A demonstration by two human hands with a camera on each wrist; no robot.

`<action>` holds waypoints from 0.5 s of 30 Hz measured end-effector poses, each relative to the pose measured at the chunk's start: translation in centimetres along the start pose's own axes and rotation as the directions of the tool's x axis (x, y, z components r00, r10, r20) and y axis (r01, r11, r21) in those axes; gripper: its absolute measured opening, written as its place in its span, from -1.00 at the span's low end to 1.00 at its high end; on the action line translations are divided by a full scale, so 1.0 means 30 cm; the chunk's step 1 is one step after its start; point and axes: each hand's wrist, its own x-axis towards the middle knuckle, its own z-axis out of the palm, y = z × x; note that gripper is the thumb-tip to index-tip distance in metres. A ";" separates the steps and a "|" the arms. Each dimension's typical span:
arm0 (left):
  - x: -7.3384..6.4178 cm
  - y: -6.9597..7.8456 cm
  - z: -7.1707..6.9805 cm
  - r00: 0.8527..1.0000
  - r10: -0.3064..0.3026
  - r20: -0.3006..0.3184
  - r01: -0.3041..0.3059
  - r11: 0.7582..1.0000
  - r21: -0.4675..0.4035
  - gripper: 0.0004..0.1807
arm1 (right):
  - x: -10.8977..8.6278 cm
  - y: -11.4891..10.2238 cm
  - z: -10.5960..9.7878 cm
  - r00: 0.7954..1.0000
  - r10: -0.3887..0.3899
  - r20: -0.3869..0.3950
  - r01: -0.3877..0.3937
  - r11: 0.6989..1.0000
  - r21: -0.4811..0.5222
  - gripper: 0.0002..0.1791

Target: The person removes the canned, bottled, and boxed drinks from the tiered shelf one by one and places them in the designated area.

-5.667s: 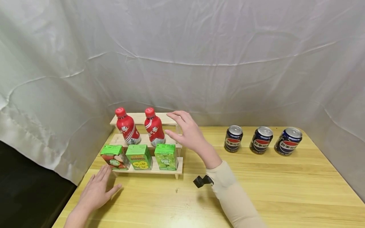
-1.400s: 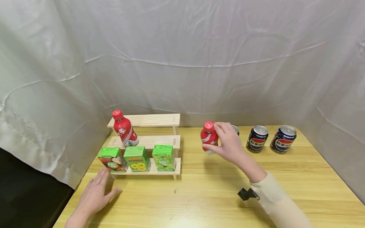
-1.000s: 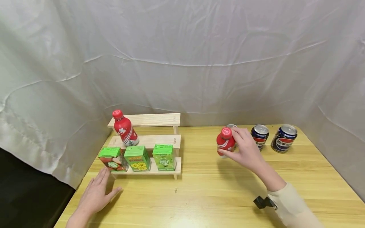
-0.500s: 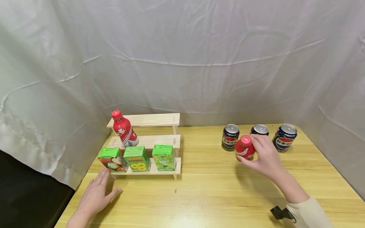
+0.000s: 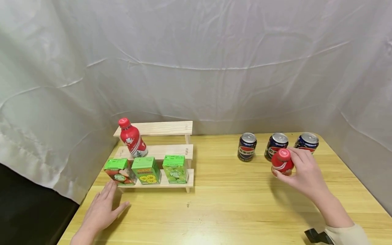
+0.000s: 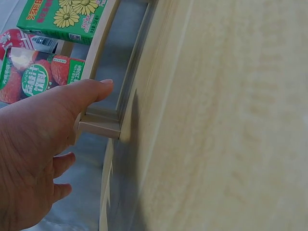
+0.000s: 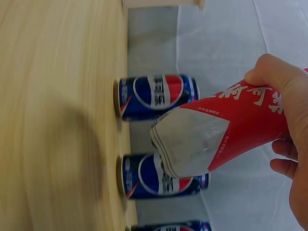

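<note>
Gripping red bottle (image 5: 282, 165) in right hand (image 5: 307, 176)

Soft shadows; wrist views (dimmer)

The red bottle (image 7: 219, 130) bears 新可 in large white characters. Near the worktop's (image 5: 229, 204) back edge, the leftmost can (image 5: 247, 147) reads 百事可乐. By its left edge, the fruit box (image 6: 43, 74) shows 汁 and 250; the flower box's (image 5: 146, 170) smaller print is too blurred.
</note>
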 end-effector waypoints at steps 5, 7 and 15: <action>0.001 -0.001 -0.001 1.000 -0.001 -0.003 0.001 1.000 0.001 0.09 | -0.026 0.037 -0.021 0.998 0.051 0.037 -0.050 0.998 -0.026 0.05; 0.001 0.001 -0.004 1.000 -0.004 -0.001 0.004 1.000 0.002 0.09 | -0.035 0.053 -0.027 0.997 0.064 0.045 -0.063 0.998 -0.030 0.06; 0.003 0.003 -0.007 1.000 -0.008 0.018 0.008 1.000 0.002 0.10 | -0.076 0.120 -0.061 0.987 0.125 0.105 -0.123 0.992 -0.024 -0.18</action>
